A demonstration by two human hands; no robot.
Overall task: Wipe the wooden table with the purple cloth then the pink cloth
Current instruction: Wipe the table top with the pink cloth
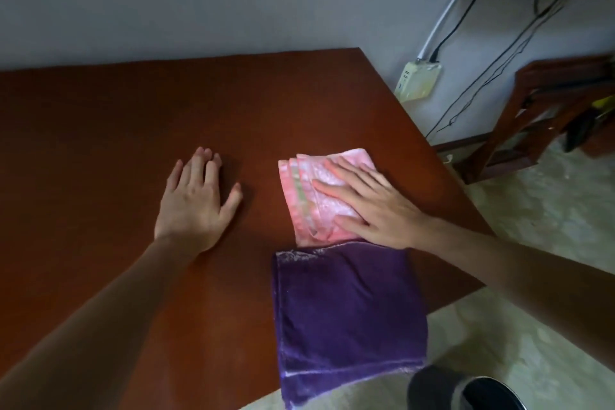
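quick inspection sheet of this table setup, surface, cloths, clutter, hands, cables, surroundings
surface: wooden table, dark reddish top.
job's things: pink cloth folded, lying on the table; purple cloth folded, nearer the person, overhanging the near edge.
clutter: nothing seen on the table.
grippers: left hand flat on bare wood; right hand flat, pressing on the pink cloth.
cables: black cables hang down the wall beside a power strip.
surroundings: grey wall, wooden furniture at right, pale floor.
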